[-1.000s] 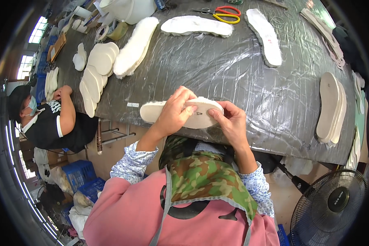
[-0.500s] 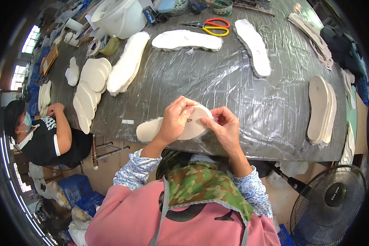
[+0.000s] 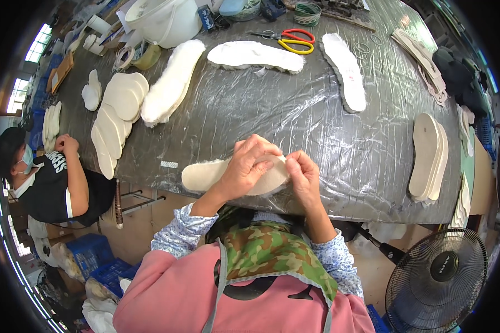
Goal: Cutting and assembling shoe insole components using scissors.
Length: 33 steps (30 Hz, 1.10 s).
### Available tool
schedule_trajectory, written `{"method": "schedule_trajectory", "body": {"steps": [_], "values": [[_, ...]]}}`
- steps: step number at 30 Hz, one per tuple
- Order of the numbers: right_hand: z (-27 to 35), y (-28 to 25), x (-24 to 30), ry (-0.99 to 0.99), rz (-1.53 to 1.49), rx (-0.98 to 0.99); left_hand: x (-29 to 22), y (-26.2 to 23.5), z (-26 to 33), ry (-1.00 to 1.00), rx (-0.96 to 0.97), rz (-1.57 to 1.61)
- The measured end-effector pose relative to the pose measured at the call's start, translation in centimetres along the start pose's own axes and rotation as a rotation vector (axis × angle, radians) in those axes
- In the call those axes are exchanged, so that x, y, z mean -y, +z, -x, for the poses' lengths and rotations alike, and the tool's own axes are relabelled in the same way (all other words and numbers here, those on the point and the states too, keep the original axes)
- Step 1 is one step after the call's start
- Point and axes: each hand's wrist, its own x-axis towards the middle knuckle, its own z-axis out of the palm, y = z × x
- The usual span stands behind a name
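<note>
A cream insole (image 3: 201,175) with fluffy white pile showing at its edge lies near the table's front edge, its narrower end to the left. My left hand (image 3: 249,166) is closed over the wider part, thumb on the flat cream face and fingers across the far edge. At the insole's right end, my right hand (image 3: 304,173) pinches the rim between thumb and fingers. Both hands nearly touch there. The fingertips' exact grip is partly hidden.
Fluffy white insoles (image 3: 255,55) lie farther back, near red-and-yellow-handled scissors (image 3: 295,42). Stacked cream insoles stand left (image 3: 112,125) and right (image 3: 426,158). A white bucket (image 3: 169,25) is at the back. A masked person (image 3: 53,180) sits left; a fan (image 3: 436,277) stands lower right.
My left fingers have shifted right and spread over the insole's wide end, covering the small mark there. My right thumb has moved from the flat face to the rim.
</note>
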Motion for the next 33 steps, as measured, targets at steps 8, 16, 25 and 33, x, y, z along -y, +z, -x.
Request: {"method": "schedule_trajectory", "body": {"steps": [8,16,25,33], "values": [[0.1,-0.5,-0.6,0.147,-0.111,0.041,-0.5,0.4,0.0,0.014,-0.122,-0.049],[1.2,1.7,-0.2,0.059,-0.008,-0.009,-2.3,1.3,2.1,-0.139,-0.049,-0.054],[2.9,4.1,-2.6,-0.037,0.096,-0.081,-2.3,-0.2,3.0,-0.194,0.016,-0.008],[1.8,2.5,-0.4,0.058,0.228,0.001,-0.2,1.8,4.3,-0.321,-0.042,0.229]]}}
